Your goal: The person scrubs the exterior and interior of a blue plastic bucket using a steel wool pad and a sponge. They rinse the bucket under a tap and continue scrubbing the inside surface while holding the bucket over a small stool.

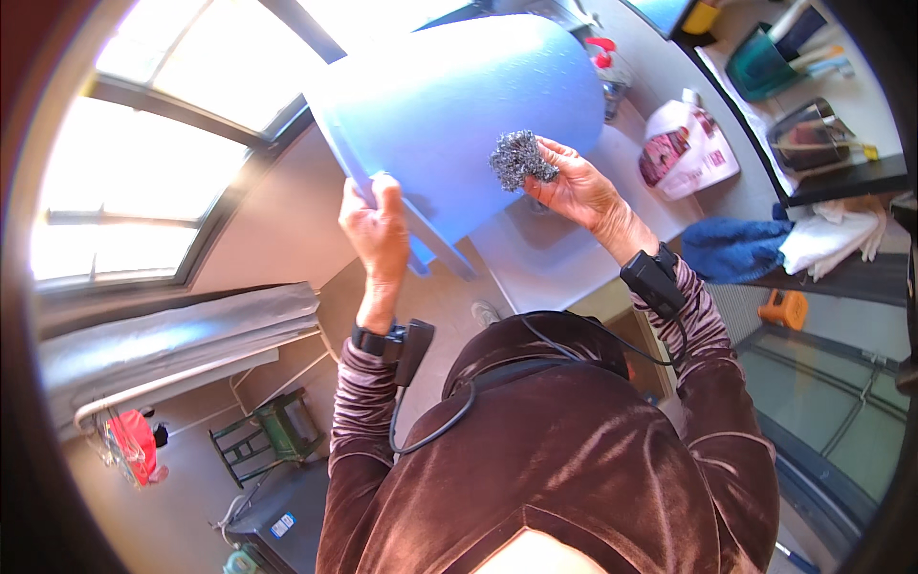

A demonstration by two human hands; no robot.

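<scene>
A steel wool scrubber [518,159] sits between the thumb and fingers of my right hand [577,192]. It is in front of a large light-blue plastic panel [459,118]; whether the two touch, I cannot tell. The panel is tilted over the sink, with a rounded far end and water drops near its upper right. My left hand [376,233] grips the ridged bar along the panel's near left edge. Below the panel, part of a pale sink [527,276] shows; the rest is hidden.
Right of the sink stand a red-topped pump bottle [609,86] and a pink detergent jug [685,151]. Blue cloth [735,247] and white gloves [825,240] hang from a dark shelf. Windows [136,172] line the left, above a covered rack [179,344]. A green stool [283,430] stands behind.
</scene>
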